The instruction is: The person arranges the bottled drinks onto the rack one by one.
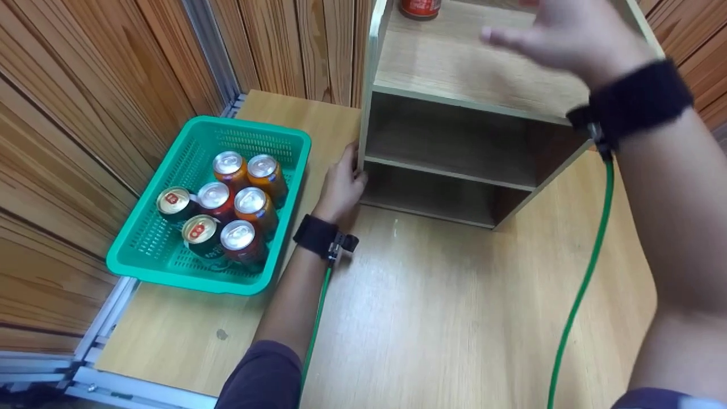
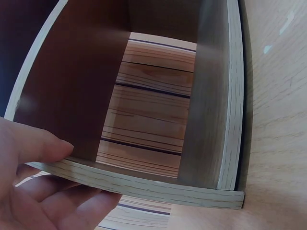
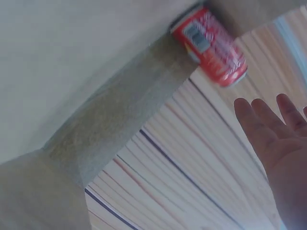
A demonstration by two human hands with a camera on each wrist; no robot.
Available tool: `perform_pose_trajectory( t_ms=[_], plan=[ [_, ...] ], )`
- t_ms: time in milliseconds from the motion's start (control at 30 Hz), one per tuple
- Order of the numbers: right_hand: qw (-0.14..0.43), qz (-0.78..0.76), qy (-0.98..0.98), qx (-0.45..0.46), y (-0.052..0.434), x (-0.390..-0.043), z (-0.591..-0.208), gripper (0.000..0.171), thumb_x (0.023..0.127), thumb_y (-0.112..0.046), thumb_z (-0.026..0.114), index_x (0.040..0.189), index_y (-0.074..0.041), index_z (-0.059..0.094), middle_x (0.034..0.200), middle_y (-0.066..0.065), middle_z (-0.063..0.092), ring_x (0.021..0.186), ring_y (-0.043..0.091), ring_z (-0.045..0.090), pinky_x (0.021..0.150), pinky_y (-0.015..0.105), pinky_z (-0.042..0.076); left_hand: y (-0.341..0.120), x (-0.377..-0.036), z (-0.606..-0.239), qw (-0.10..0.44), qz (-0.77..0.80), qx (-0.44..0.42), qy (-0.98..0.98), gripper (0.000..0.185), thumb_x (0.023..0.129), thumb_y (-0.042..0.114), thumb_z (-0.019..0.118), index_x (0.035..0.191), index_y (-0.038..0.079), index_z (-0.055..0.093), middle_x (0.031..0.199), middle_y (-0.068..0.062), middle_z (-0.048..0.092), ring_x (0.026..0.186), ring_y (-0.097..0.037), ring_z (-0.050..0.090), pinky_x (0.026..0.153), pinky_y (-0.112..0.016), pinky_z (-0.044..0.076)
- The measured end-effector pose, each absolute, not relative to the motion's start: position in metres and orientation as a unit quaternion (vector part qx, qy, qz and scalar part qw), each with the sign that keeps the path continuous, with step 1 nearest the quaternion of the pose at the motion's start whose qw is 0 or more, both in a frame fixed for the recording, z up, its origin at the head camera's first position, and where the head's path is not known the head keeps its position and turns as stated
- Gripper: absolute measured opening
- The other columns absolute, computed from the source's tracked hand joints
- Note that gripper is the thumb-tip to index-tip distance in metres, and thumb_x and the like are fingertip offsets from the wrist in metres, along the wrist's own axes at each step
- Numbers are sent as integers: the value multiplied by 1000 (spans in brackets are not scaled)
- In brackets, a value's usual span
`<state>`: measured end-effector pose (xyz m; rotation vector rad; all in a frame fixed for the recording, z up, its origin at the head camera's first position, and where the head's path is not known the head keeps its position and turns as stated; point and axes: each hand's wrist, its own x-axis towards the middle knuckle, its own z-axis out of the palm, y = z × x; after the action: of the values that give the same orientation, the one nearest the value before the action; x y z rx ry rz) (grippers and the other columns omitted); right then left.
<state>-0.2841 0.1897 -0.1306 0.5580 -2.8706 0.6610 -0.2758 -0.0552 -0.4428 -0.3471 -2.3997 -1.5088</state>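
Observation:
My left hand (image 1: 341,187) grips the left side panel of a small wooden shelf unit (image 1: 454,173). In the left wrist view, the thumb lies inside the panel edge (image 2: 144,189) and the fingers lie outside it. Over the unit's upper board (image 1: 443,62), my right hand (image 1: 576,40) is blurred, its top cut off by the frame. A red drink can (image 1: 420,8) stands on that board at the left. The right wrist view shows the same can (image 3: 211,48), with straight right-hand fingers (image 3: 252,124) apart from it and nothing in the palm.
Left of the unit, a green plastic basket (image 1: 116,258) holds several upright drink cans (image 1: 238,236) on the wooden table (image 1: 426,318). Plank walls (image 1: 85,113) rise at the left and back. Green cables (image 1: 590,284) trail from both wrist straps.

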Motion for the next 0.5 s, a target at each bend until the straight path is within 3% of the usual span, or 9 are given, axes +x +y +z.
perform_pose_trajectory(
  t_ms=[100, 233, 500],
  plan=[
    [108, 207, -935, 267, 191, -271, -141, 82, 76, -23, 70, 138, -38, 19, 140, -14, 24, 123, 12, 34, 97, 34, 34, -56, -277, -444, 136, -530, -119, -828, 61, 81, -3, 54, 136, 16, 34, 128, -9, 47, 111, -14, 47, 86, -22, 41],
    [156, 182, -903, 357, 197, -261, -155, 80, 72, -15, 74, 137, -28, 29, 133, -4, 38, 120, 5, 35, 93, 23, 36, -60, -278, -443, 130, -533, -111, -829, 61, 82, -3, 55, 135, 17, 34, 127, -10, 49, 111, -16, 48, 86, -24, 42],
    [203, 165, -858, 443, 212, -235, -170, 82, 70, -11, 75, 138, -12, 30, 130, 6, 44, 119, 17, 40, 91, 20, 37, -67, -280, -443, 140, -518, -107, -837, 59, 82, 0, 55, 135, 15, 33, 126, -11, 50, 110, -15, 48, 85, -24, 42]
  ],
)
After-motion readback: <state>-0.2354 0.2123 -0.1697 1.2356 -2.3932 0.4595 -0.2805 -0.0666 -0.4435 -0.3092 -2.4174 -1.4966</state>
